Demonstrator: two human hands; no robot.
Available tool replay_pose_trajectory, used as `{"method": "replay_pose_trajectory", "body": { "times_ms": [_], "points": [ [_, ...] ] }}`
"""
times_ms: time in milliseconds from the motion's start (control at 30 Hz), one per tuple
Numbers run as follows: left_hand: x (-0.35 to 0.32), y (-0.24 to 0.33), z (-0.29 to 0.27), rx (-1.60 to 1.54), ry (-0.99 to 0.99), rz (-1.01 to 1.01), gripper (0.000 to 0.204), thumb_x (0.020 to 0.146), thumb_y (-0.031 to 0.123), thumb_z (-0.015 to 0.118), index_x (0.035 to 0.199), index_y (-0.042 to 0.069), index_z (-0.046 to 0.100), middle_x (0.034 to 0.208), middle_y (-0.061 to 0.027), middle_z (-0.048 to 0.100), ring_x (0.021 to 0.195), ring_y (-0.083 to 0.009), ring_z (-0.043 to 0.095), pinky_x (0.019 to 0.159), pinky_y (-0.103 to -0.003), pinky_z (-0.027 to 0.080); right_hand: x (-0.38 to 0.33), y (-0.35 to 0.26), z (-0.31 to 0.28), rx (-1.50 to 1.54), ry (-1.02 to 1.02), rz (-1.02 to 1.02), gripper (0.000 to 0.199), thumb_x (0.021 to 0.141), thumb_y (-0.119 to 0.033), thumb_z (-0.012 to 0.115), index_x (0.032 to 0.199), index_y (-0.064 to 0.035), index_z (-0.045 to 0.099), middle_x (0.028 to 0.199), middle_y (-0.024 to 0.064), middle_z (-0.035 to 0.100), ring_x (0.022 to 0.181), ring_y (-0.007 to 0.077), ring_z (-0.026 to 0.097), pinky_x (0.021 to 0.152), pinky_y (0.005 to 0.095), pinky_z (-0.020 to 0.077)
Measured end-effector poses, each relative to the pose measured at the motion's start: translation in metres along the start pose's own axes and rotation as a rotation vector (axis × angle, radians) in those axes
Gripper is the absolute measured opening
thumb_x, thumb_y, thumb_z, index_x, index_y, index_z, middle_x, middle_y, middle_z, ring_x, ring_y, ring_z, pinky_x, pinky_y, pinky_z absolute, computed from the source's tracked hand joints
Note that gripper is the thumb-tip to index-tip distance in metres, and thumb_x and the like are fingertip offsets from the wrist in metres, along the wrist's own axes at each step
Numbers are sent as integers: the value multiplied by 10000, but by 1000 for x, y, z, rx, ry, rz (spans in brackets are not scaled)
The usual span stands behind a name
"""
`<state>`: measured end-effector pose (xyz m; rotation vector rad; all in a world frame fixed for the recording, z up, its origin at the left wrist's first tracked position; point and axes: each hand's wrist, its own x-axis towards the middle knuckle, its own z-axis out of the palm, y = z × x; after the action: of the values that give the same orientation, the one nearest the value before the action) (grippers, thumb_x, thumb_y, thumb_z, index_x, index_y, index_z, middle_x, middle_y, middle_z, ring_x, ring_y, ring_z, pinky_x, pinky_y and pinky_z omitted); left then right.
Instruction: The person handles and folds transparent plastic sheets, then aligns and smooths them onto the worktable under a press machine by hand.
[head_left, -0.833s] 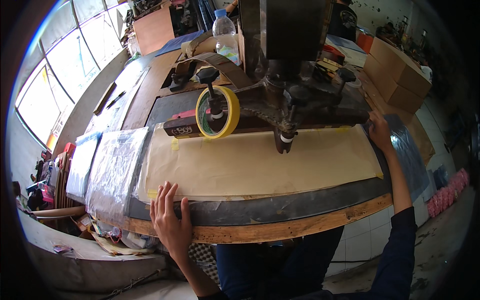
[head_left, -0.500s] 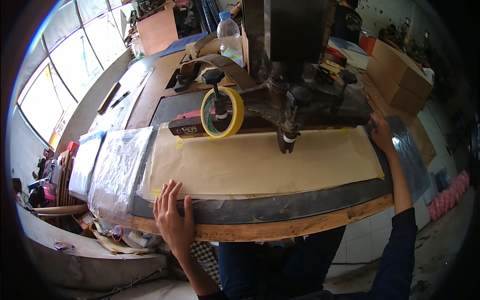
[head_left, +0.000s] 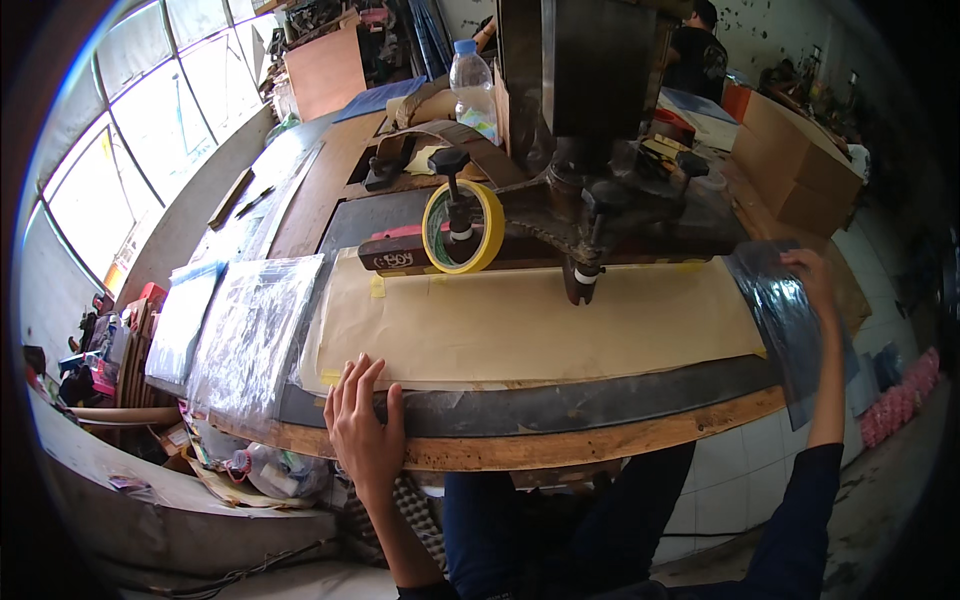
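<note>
My left hand (head_left: 366, 430) lies on the near wooden edge of the table, fingers stretched out, at the lower left corner of the cream paper sheet (head_left: 520, 330). My right hand (head_left: 814, 284) is closed at the upper edge of a clear plastic sheet (head_left: 775, 310) on the right side; the exact pinch is hard to see. The plastic reaches the paper's right end. Across the paper's far edge stands a press with a dark bar (head_left: 640, 249). A roll of yellow tape (head_left: 494, 232) hangs on one of its knobs.
Stacks of clear plastic bags (head_left: 255, 325) lie at the left of the table. Cardboard boxes (head_left: 795, 165) stand at the right, a plastic bottle (head_left: 470, 90) at the back. Pink wrapped bundles (head_left: 900, 395) lie on the floor. Another person (head_left: 698, 55) is in the background.
My right hand has moved from the paper's far right corner out to the right, onto the plastic. The plastic sheet has shifted left toward the paper. My left hand stays at the table edge.
</note>
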<state>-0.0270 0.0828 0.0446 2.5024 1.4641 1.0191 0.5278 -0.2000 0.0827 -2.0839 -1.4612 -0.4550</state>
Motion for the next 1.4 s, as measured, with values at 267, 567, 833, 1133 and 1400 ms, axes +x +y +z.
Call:
{"method": "replay_pose_trajectory", "body": {
  "times_ms": [267,567,833,1133,1400],
  "points": [
    [-1,0,0,6,-4,17,301,857,248,544,1093,65,578,1211,-113,545,1184,-274,458,1018,-401,290,-53,2,-79,21,111,211,138,844,30,489,926,24,600,1123,112,588,1022,183,557,879,276,433],
    [-4,-2,-2,8,2,19,310,865,265,534,1094,60,576,1207,-112,547,1192,-269,450,1020,-403,287,-72,17,-169,-92,619,133,239,933,-183,466,1030,-7,595,1150,89,573,1080,166,516,953,277,361],
    [-5,9,4,-16,45,71,287,863,252,535,1080,67,576,1198,-113,552,1176,-266,467,1013,-417,292,-27,-133,-199,-229,691,-121,222,955,-187,417,1039,-40,562,1250,88,501,1161,188,453,1003,303,306],
    [-114,109,-9,-1131,-625,255,782,798,257,641,1397,52,182,1332,-150,430,1232,-302,417,982,-381,377,45,-361,-2,182,185,-442,57,850,-78,540,853,-76,597,1020,83,557,971,190,539,848,311,415],
    [-131,77,-6,-1884,-991,-396,559,919,166,458,1393,42,189,1219,-243,503,1069,-295,561,791,-334,515,15,-397,111,276,-124,-495,303,786,-134,605,1076,-67,551,1154,147,485,1027,274,500,861,413,358]
  ]
}}
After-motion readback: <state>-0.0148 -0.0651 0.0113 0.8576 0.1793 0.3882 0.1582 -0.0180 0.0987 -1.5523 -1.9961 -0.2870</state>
